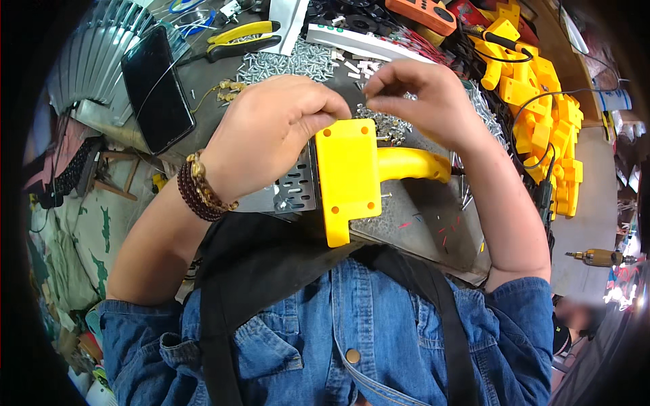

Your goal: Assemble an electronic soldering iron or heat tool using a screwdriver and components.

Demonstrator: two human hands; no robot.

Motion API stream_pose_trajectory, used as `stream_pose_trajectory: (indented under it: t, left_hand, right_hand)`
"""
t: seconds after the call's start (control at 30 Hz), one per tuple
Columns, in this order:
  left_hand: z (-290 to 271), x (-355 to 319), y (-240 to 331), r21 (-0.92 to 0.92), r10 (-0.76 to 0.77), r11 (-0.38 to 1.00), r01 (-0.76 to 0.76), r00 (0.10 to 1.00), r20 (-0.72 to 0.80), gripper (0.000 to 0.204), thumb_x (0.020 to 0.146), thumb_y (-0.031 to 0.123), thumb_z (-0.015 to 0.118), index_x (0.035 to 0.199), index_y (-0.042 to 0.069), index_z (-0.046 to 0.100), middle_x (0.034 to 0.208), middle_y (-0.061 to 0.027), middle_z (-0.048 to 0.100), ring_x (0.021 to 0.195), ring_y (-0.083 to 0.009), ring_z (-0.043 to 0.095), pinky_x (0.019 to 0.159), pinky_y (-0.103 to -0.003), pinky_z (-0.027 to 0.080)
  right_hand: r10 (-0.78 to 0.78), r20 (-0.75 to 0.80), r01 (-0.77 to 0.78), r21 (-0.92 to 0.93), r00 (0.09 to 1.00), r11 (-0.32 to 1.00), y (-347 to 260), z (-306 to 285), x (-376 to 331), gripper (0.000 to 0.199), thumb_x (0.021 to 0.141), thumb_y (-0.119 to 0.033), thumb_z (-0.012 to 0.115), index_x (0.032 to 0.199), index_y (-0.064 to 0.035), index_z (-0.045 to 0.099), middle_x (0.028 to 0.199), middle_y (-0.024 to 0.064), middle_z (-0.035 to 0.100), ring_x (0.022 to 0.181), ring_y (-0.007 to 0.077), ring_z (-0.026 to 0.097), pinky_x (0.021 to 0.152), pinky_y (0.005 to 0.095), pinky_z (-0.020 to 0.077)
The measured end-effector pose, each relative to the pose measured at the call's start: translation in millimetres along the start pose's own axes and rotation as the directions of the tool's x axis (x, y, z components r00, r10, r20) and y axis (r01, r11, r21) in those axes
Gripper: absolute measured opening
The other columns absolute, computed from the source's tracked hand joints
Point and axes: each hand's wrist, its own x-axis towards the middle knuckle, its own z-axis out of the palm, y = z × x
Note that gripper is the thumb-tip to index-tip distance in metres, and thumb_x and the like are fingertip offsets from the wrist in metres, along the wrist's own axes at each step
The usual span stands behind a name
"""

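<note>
A yellow plastic handle housing [349, 169] stands in front of me, with holes in its corners and a curved yellow grip [413, 164] running to the right. A slotted metal plate [298, 186] adjoins its left side. My left hand [274, 128] is closed at the housing's upper left corner, thumb and forefinger pressed there; its other fingers are hidden. Above the grip, my right hand [426, 101] is raised with thumb and forefinger curled close together. Whatever lies between those fingertips is too small to make out. Loose small screws [393, 125] lie beneath this hand.
A screw pile [291, 64], yellow-handled pliers [244, 40] and a black phone [157, 91] lie farther back and left. Yellow housings [542, 122] are heaped at the right, near an orange meter [423, 15]. A screwdriver-like tool [599, 258] is far right.
</note>
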Motion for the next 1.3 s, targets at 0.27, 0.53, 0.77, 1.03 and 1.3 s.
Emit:
stream_pose_trajectory:
  t: [0.27, 0.53, 0.77, 1.03, 1.3]
  left_hand:
    - [7.4, -9.7, 6.3, -0.009, -0.113, 0.994, 0.113, 0.994, 0.006, 0.012, 0.083, -0.003, 0.068, 0.095, -0.001, 0.065, 0.096, -0.0139, 0.069, 0.09, -0.0285, 0.068, 0.081, -0.034, 0.054]
    - [12.1, -18.5, 10.8, 0.087, -0.002, 0.996, 0.011, 0.995, -0.102, 0.011, 0.083, -0.005, 0.067, 0.094, -0.002, 0.064, 0.099, -0.0153, 0.07, 0.091, -0.0303, 0.069, 0.079, -0.034, 0.055]
    - [7.3, -15.7, 7.7, 0.148, 0.039, 0.988, -0.033, 0.999, -0.037, 0.011, 0.083, -0.003, 0.067, 0.094, -0.002, 0.067, 0.103, -0.0154, 0.07, 0.092, -0.03, 0.069, 0.08, -0.035, 0.055]
    - [10.7, 38.0, -42.8, 0.519, -0.118, 0.855, -0.01, 0.97, 0.212, 0.016, 0.083, 0.02, 0.073, 0.089, 0.007, 0.068, 0.091, -0.0088, 0.065, 0.095, -0.0294, 0.063, 0.084, -0.042, 0.049]
    - [19.2, 41.2, -57.6, 0.547, 0.115, 0.814, -0.199, 0.976, 0.184, 0.013, 0.087, 0.016, 0.068, 0.092, 0.006, 0.062, 0.091, -0.0085, 0.062, 0.091, -0.0294, 0.062, 0.079, -0.041, 0.048]
  right_hand:
    - [-0.36, 0.024, 0.344, -0.36, 0.933, 0.867, -22.8, 7.0, -27.9, 0.029, 0.07, 0.001, 0.072, 0.099, -0.0068, 0.071, 0.084, 0.0085, 0.07, 0.081, 0.026, 0.069, 0.074, 0.0345, 0.0555]
    - [-0.383, 0.012, 0.344, -0.467, 0.924, 0.815, 0.0, -6.4, 2.4, 0.016, 0.083, -0.018, 0.072, 0.097, -0.0096, 0.074, 0.094, 0.0113, 0.072, 0.089, 0.0315, 0.068, 0.078, 0.0392, 0.0539]
    - [0.141, 0.297, 0.083, -0.63, 0.945, 0.772, 15.5, 24.1, 63.8, 0.027, 0.082, -0.028, 0.072, 0.088, -0.0017, 0.072, 0.081, 0.0155, 0.07, 0.076, 0.028, 0.068, 0.073, 0.0372, 0.0526]
    - [0.011, 0.092, 0.002, -0.133, 0.996, 0.991, -3.0, -3.8, 8.3, 0.016, 0.079, -0.009, 0.067, 0.093, 0.0, 0.069, 0.083, 0.0101, 0.071, 0.079, 0.0195, 0.069, 0.075, 0.0315, 0.0541]
    - [-0.313, 0.147, 0.341, -0.256, 0.938, 0.904, -35.8, 21.2, -82.8, 0.018, 0.074, -0.004, 0.066, 0.092, -0.0072, 0.066, 0.089, 0.0074, 0.063, 0.089, 0.0286, 0.063, 0.077, 0.0377, 0.0532]
